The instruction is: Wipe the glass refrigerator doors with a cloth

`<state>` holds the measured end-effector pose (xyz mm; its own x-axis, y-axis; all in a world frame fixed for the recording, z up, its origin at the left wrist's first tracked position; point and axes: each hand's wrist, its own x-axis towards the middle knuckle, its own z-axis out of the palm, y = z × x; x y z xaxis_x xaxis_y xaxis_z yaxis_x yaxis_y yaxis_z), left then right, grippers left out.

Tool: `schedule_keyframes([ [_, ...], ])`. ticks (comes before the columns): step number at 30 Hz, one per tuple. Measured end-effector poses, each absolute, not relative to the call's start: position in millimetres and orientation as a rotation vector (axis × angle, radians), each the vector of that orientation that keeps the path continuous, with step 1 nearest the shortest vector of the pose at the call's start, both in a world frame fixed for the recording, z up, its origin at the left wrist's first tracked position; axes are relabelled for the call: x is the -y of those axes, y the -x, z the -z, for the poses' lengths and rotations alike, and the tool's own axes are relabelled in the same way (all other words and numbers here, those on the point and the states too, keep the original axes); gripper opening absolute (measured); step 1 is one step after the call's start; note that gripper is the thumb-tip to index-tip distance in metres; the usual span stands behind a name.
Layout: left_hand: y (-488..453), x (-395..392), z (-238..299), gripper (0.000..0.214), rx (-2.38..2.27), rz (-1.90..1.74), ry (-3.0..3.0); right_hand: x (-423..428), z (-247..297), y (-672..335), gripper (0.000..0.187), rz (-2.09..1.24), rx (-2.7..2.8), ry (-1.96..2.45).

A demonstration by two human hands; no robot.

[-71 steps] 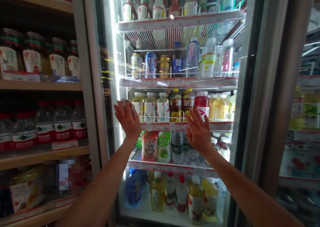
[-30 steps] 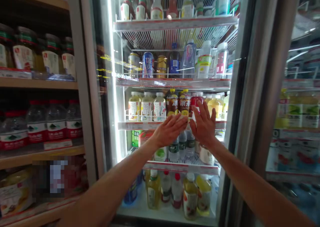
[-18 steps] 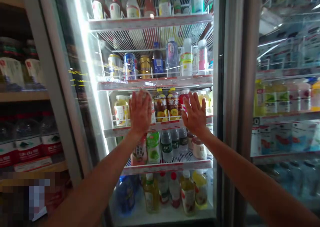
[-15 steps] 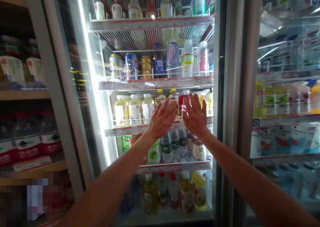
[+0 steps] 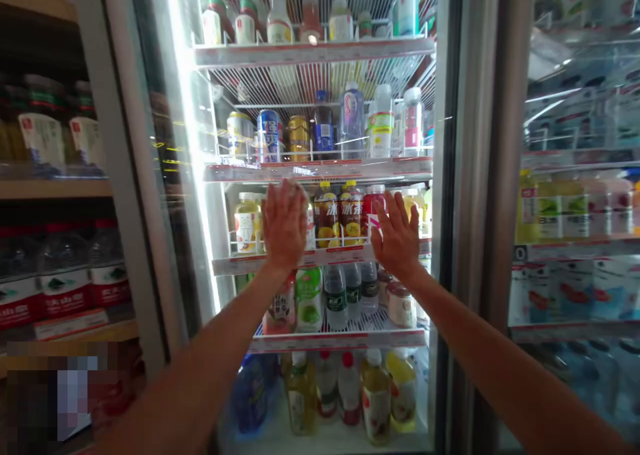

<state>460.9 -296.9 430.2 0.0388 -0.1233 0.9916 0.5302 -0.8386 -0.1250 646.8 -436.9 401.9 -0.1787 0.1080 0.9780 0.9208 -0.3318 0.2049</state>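
Note:
My left hand (image 5: 285, 228) is stretched out flat, palm forward, in front of the third shelf of a lit drinks cooler. A small pale patch shows by its fingertips; I cannot make out what it is. My right hand (image 5: 399, 238) is also palm forward, fingers spread, before a red drink bottle (image 5: 374, 201). Both hands seem to lie against the cooler's glass door, where reflections show. Between them stand brown iced tea bottles (image 5: 351, 208) with yellow caps. Left of my left hand is a pale yellow bottle (image 5: 247, 225).
Cans such as a blue one (image 5: 269, 135) fill the shelf above. Clear water bottles (image 5: 335, 298) stand below. A metal door frame (image 5: 480, 175) borders the right, with another cooler beyond. At the left, shelves hold bottles with red labels (image 5: 60, 288).
My left hand has moved left, away from my right hand, uncovering the iced tea bottles. My right hand stays about where it was. The view has shifted slightly.

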Motion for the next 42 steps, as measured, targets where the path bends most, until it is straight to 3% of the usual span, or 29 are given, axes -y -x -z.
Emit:
schedule_keyframes([
  [5,-479,318,-394,0.047,0.043,1.482,1.940,439,-401,-652,0.064,1.565,1.251,1.419],
  [11,-376,243,-393,0.043,0.581,2.019,1.702,439,-401,-650,0.064,1.577,1.247,1.390],
  [14,-370,239,-390,0.046,0.669,2.138,1.590,437,-401,-649,0.064,1.579,1.239,1.378],
  [18,-435,287,-365,0.049,0.492,1.922,1.778,436,-402,-649,0.062,1.578,1.249,1.368],
  [22,-484,327,-338,0.050,0.045,1.385,1.952,442,-396,-646,0.061,1.577,1.280,1.369],
  [26,-445,302,-330,0.055,0.141,1.486,1.877,456,-376,-644,0.063,1.541,1.358,1.432],
  [32,-390,267,-334,0.063,0.647,1.937,1.697,462,-340,-629,0.065,1.451,1.443,1.421],
  [38,-459,326,-300,0.051,0.133,1.485,1.949,438,-313,-589,0.049,1.435,1.554,1.374],
  [42,-439,307,-283,0.048,0.190,1.521,1.913,440,-306,-597,0.051,1.409,1.507,1.402],
])
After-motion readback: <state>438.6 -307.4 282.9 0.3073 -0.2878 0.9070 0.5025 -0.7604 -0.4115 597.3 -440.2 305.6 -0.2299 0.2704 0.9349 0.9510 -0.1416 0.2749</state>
